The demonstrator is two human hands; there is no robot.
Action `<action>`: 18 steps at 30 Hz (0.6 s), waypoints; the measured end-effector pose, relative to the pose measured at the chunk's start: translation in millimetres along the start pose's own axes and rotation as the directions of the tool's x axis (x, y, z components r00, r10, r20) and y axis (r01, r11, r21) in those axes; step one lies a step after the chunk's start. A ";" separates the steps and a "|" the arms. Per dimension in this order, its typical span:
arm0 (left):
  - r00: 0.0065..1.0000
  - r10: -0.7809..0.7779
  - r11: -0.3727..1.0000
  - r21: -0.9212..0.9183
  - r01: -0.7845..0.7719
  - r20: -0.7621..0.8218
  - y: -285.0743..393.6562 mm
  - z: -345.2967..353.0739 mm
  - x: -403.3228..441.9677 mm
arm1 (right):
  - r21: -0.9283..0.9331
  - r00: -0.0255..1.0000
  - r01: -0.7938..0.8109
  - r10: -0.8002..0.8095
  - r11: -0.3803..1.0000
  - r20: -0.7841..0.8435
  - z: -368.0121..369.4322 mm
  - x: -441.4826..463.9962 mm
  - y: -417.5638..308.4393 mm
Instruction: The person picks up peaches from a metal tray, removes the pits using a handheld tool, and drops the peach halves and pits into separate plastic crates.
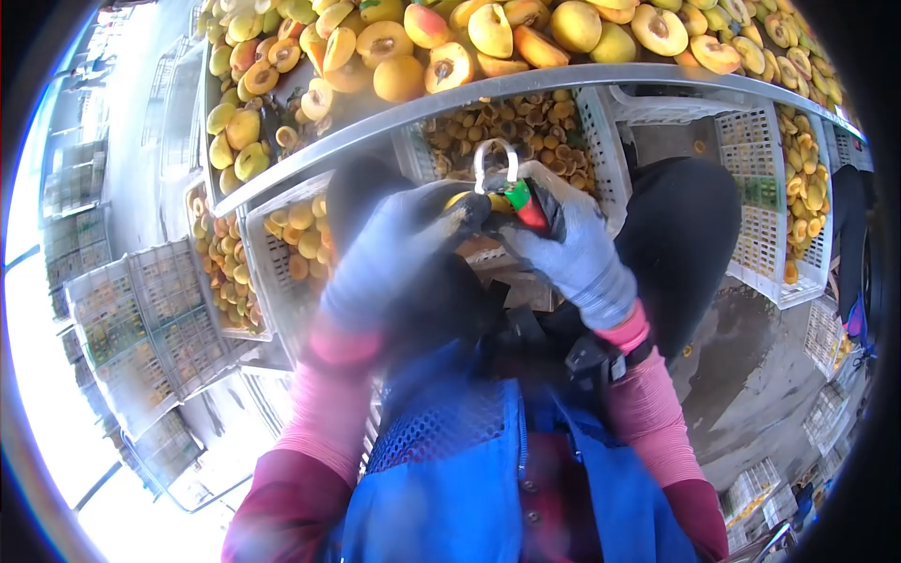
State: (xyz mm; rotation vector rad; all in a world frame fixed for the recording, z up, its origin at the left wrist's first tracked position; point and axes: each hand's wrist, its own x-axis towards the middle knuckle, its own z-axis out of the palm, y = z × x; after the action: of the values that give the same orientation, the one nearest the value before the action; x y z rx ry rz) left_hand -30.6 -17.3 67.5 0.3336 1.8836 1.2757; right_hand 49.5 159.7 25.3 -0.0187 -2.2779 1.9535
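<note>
Both my hands wear grey-blue gloves with dark fingertips and meet in front of my lap. My right hand [574, 251] is closed around the red and green handle of a pitting tool [527, 205]. The tool's pale, bent loop [496, 155] points up and away from me. My left hand [408, 230] is closed on a yellow peach [458, 200], mostly hidden by the fingers, right beside the tool. Slight blur covers the left hand and forearm.
A metal-edged table [375, 131] heaped with whole and halved peaches [399, 78] spans the far side. Under it, a white crate [601, 155] holds brownish pieces. Crates of fruit stand left [267, 249] and right [751, 188]. Stacked crates [141, 319] rise farther left. Another person's dark-clothed leg [849, 235] shows far right.
</note>
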 end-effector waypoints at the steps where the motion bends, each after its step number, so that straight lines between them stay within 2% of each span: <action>1: 0.996 -0.023 0.999 0.026 0.021 0.092 -0.4 -6.8 -2.8 | 0.037 1.000 -0.003 0.003 0.999 0.007 0.6 1.5 3.2; 2: 0.996 0.050 0.996 -0.073 -0.045 0.072 -6.1 -2.4 -2.9 | 0.070 1.000 -0.002 0.001 0.998 0.012 1.8 4.6 7.7; 3: 0.996 0.080 0.990 -0.114 -0.083 -0.030 -9.5 3.1 -1.7 | 0.101 1.000 0.005 -0.007 0.995 0.017 3.5 6.9 11.3; 4: 0.985 0.106 0.980 -0.153 -0.126 -0.133 -12.7 8.8 -1.1 | 0.130 0.991 0.010 0.007 0.991 -0.134 12.1 6.1 11.9; 5: 0.964 0.126 0.967 -0.186 -0.172 -0.235 -19.1 10.9 -0.2 | 0.241 0.980 -0.103 0.140 0.965 -0.142 17.2 3.4 5.6; 7: 0.854 0.384 0.921 0.209 -0.329 -0.351 -39.1 13.0 1.8 | 0.450 0.907 -0.317 0.406 0.835 -0.115 25.5 -10.7 -8.6; 8: 0.861 0.305 0.951 0.090 -0.295 -0.408 -33.2 21.1 -1.3 | 0.232 0.959 -0.216 0.251 0.948 -0.132 32.2 -19.0 -9.4; 9: 0.865 0.216 0.965 -0.035 -0.260 -0.453 -30.7 28.7 -2.4 | -0.020 0.986 -0.088 0.084 0.996 -0.147 38.9 -27.2 -10.1; 10: 0.863 0.165 0.962 -0.115 -0.248 -0.478 -29.9 36.5 -3.9 | -0.252 0.984 0.038 -0.080 0.967 -0.157 45.5 -35.4 -10.7; 14: 0.810 0.035 0.927 -0.284 -0.246 -0.586 -33.7 58.4 -6.2 | -0.067 0.977 -0.176 0.166 0.982 -0.133 45.6 -36.7 -25.9; 17: 0.753 -0.024 0.918 -0.312 -0.244 -0.657 -39.0 66.7 -4.5 | -0.171 0.978 -0.023 -0.013 0.985 -0.208 51.1 -39.8 -20.1; 18: 0.739 -0.038 0.918 -0.315 -0.240 -0.673 -40.2 68.7 -4.6 | -0.173 0.980 -0.028 -0.008 0.984 -0.201 51.3 -40.5 -19.6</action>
State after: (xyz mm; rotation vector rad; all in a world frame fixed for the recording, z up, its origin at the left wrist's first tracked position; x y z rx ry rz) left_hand 32.1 6.2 24.5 -0.2891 2.1292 1.9979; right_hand 85.3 102.2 33.0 -0.2361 -2.3094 1.6639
